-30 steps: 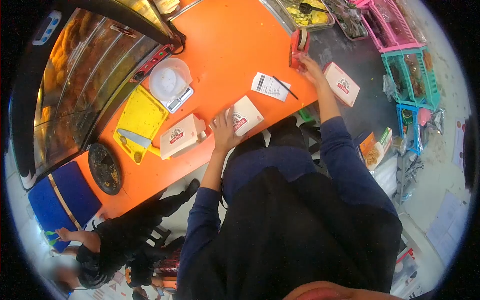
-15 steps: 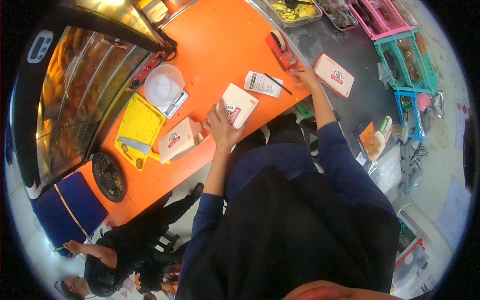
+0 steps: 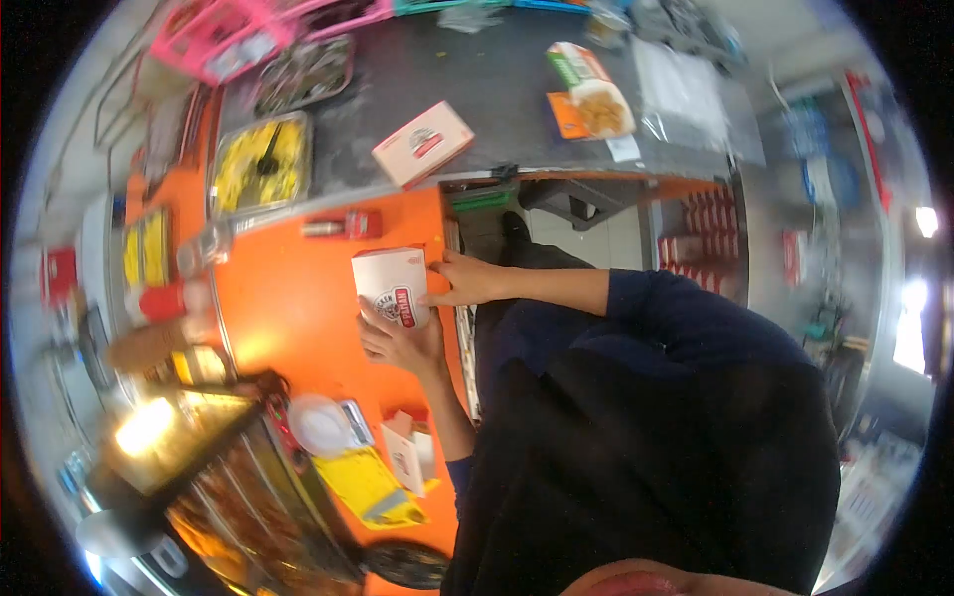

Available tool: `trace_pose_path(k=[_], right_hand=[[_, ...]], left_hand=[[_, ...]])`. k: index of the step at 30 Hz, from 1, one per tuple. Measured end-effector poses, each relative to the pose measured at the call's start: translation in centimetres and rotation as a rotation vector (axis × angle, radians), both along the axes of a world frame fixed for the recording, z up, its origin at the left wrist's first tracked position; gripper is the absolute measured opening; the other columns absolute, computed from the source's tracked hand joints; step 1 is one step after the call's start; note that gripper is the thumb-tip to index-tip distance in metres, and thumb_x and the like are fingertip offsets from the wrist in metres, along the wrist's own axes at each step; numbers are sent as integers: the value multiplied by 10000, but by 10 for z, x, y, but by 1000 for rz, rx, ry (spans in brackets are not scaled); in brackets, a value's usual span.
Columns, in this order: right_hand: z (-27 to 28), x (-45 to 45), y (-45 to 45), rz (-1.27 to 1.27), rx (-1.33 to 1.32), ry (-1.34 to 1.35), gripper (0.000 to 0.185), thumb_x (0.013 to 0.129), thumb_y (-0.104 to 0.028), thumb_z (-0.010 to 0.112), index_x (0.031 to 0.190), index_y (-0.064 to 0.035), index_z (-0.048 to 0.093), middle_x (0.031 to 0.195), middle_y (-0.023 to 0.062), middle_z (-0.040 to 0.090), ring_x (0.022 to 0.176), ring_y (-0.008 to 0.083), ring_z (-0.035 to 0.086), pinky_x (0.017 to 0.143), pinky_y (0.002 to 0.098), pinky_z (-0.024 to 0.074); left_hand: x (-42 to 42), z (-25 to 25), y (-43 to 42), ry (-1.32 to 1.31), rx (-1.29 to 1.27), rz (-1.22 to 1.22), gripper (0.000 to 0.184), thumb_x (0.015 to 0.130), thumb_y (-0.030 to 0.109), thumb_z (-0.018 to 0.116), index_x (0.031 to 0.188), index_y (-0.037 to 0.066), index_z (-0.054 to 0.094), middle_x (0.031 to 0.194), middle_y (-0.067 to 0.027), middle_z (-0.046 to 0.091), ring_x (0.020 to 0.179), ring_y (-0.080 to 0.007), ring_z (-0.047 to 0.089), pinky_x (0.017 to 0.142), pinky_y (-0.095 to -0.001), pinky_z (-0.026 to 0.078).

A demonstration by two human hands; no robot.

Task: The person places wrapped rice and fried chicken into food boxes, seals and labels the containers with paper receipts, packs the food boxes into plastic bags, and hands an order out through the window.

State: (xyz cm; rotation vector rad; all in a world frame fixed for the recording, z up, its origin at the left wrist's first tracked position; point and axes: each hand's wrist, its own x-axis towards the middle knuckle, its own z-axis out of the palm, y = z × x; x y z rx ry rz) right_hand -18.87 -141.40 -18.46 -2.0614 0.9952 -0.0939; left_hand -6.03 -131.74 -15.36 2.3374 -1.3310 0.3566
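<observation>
A white and pink printed box [image 3: 386, 273] is held over the orange counter [image 3: 288, 298], near its edge. My left hand [image 3: 402, 343] is closed round the box's lower end, with its fingers over the printed face. At the box's right side, my right hand [image 3: 462, 278] pinches the edge with thumb and fingers. Just above the box lies a red tape dispenser [image 3: 358, 225]. A second closed box [image 3: 424, 144] rests on the dark counter. Farther down the orange counter stands a partly open box [image 3: 402, 452].
A yellow board [image 3: 363, 487] with a knife [image 3: 388, 505] lies beside a scale [image 3: 356, 422] and plastic bowl [image 3: 319, 425]. A tray of yellow food [image 3: 260, 164] sits at the upper left. The glass display case [image 3: 248, 507] borders the orange counter. Baskets [image 3: 234, 35] line the top.
The view has turned sharply toward the dark counter. My right hand has left the tape dispenser's side and come to the box that my left hand holds. The receipt and black pen no longer show.
</observation>
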Motion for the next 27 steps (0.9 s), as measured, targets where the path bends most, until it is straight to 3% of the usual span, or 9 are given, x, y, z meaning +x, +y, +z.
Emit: trace_pose_path(k=[3,9,12,14,17,20,23,25,27], right_hand=[[14,-32,-10,-338,434,-537,863,713,-431,794,1322,13,373,1002,166,633,856,236,617,768,342,501],[52,-157,-35,-520,292,-686,703,644,-308,857,1175,17,530,1020,146,666,953,217,634,814,331,505],[28,-237,-35,-573,171,-790,530,708,-225,815,1106,24,569,978,144,679,947,207,649,790,325,524],[3,-302,-33,-553,569,-1006,420,754,-125,761,1087,51,574,940,149,684,871,214,670,733,327,546],[-17,-434,-22,-687,550,-894,284,830,-118,663,1075,19,619,893,116,692,780,181,676,658,332,557],[-40,-600,19,-1176,447,-594,284,819,-194,658,1059,-40,648,891,117,698,809,222,676,666,335,546],[-72,-760,110,-1916,-152,284,340,780,-187,595,1085,-40,624,960,210,659,891,362,636,776,460,492],[-48,-850,159,-2467,-185,344,406,772,-201,604,1137,-23,577,1006,217,625,951,377,603,820,473,480],[-82,-926,207,-2381,-319,786,629,736,-412,697,1203,-18,545,1230,226,534,1165,399,470,921,484,435]], left_hand=[[-22,15,-29,139,22,-219,985,682,564,692,1441,71,306,1283,-226,444,1184,-380,418,943,-527,316],[-105,63,-82,364,260,-686,1187,594,355,825,1511,132,106,1415,-262,273,1308,-426,288,1038,-565,245],[-175,68,-109,328,255,-849,1159,598,367,822,1501,100,148,1357,-247,334,1261,-419,329,988,-560,276],[-235,61,-125,356,270,-969,1174,567,337,840,1501,111,167,1357,-256,337,1264,-425,330,1007,-556,272],[-331,19,-155,367,274,-1147,1191,535,396,861,1494,114,214,1328,-262,369,1248,-434,354,1009,-539,300],[-437,-6,-170,356,313,-1251,1202,533,459,849,1492,113,214,1318,-245,376,1239,-428,357,988,-550,300],[-527,-19,-183,299,400,-1285,1204,527,483,840,1489,115,216,1314,-228,382,1237,-419,356,975,-564,293],[-574,-18,-191,225,433,-1298,1179,541,475,832,1484,114,224,1326,-230,383,1238,-413,366,973,-558,310],[-611,-32,-203,126,403,-1323,1160,551,456,829,1483,112,230,1325,-231,388,1235,-411,372,972,-557,314]])
